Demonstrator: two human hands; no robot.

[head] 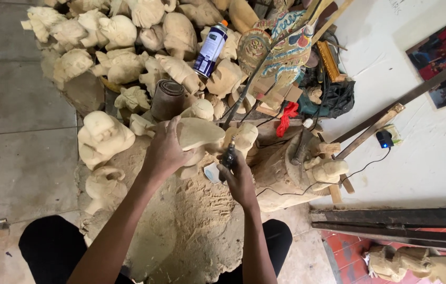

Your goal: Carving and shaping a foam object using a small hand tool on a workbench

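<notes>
Our left hand [164, 150] grips a pale unpainted wooden carving [198, 138]; our right hand [239, 176] clasps a slim dark rotary tool [228, 156] beside it.

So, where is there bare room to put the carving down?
Free: the tiled floor left of the pile of carvings, and the sawdust heap between the knees. Crowded: around the left hand, the right hand and the spray can.
</notes>
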